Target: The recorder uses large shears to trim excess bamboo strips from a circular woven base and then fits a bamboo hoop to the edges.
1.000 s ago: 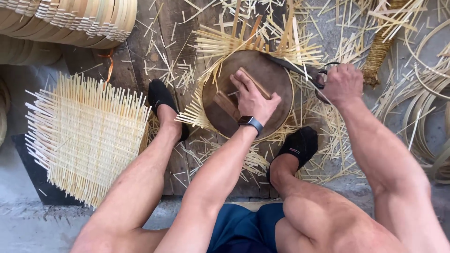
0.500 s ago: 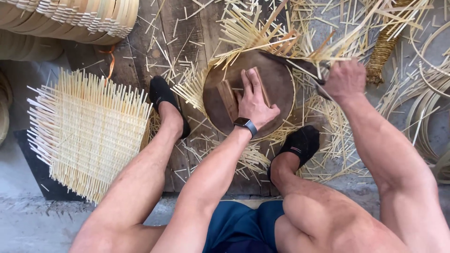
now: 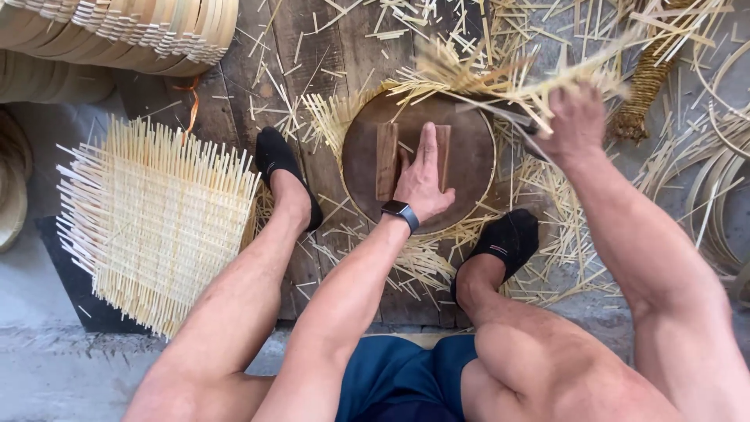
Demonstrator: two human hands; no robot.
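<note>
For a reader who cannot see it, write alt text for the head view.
Seen from above, a seated person presses the left hand flat on a round wooden disc over a woven mat, while the right hand works a blurred tool at its strips. Another mat lies left, cuttings all around.

Bright even daylight, soft shadows, upper-right motion blur.

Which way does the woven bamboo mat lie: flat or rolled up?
Flat: the woven bamboo mat lies spread on the ground beside the left leg, strip ends splayed at every edge.
</note>
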